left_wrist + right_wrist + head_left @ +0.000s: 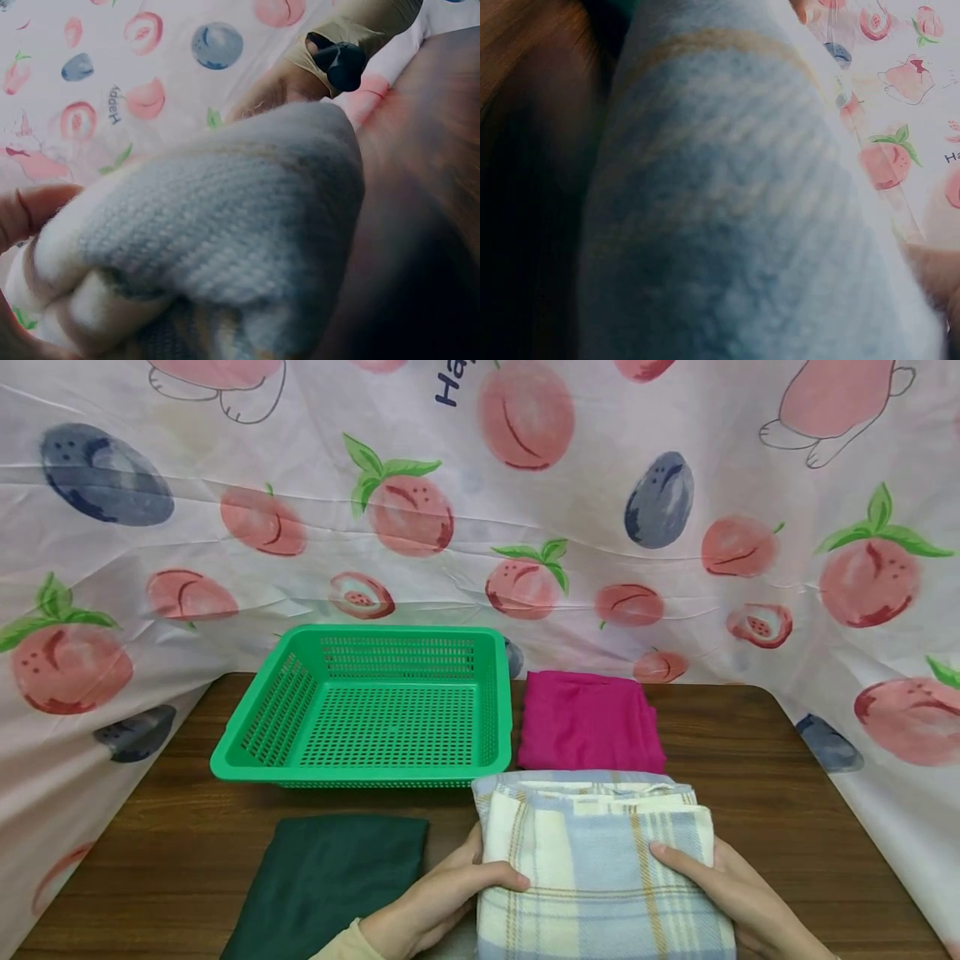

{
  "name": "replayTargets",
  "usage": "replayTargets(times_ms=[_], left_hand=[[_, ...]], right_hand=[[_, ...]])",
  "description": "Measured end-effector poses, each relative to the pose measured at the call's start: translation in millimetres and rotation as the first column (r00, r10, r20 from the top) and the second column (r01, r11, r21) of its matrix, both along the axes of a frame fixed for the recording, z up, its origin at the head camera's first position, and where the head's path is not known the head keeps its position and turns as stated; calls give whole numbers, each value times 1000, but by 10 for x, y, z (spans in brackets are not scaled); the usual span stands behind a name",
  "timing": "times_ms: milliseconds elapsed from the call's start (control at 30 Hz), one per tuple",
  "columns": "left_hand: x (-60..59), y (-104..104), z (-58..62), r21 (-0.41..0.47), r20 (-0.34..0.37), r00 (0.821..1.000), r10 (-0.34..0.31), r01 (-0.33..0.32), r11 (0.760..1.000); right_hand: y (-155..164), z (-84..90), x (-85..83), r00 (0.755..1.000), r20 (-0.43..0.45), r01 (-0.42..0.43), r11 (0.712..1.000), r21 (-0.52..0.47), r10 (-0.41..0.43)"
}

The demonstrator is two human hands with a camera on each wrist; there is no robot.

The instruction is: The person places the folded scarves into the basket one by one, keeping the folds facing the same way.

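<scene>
A folded plaid cloth (600,877) in pale blue, cream and mustard is held at the near right of the table in the head view. My left hand (450,893) grips its left edge, thumb on top and fingers underneath. On the opposite edge my right hand (738,893) grips it the same way. Thick fuzzy layers of the plaid cloth (217,202) fill much of the left wrist view. In the right wrist view the cloth (742,187) hides most of the right hand.
A green perforated basket (360,774) stands at the back left. Right of it lies a folded magenta cloth (588,722), just behind the plaid one. A dark green folded cloth (337,877) lies at the near left. The wooden table (810,827) backs onto a fruit-print curtain (570,502).
</scene>
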State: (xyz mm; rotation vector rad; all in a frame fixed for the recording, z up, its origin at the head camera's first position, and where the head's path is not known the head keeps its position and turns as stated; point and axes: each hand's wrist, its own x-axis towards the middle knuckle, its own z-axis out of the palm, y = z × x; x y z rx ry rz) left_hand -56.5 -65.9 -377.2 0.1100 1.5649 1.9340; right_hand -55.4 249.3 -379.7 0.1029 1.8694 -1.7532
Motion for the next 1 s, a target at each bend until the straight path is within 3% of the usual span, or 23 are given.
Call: replayTargets(times_ms=[233,433,567,800,1000], left_hand=[[-3,-118,204,91,-32,998,-48,51,995],[-38,-227,307,206,-64,996,-59,71,976],[-61,-284,343,246,-85,996,-42,62,967],[-87,-382,425,228,-100,995,5,18,973],[-105,-503,504,236,-117,992,47,-18,972]], right_hand=[[-40,159,-69,998,-40,46,996,71,-43],[-147,294,-164,994,-65,97,989,113,-91],[-216,365,-209,991,-64,123,988,96,-117],[-305,475,-273,991,-52,127,990,67,-123],[-349,538,-312,992,-107,61,997,-43,-65]])
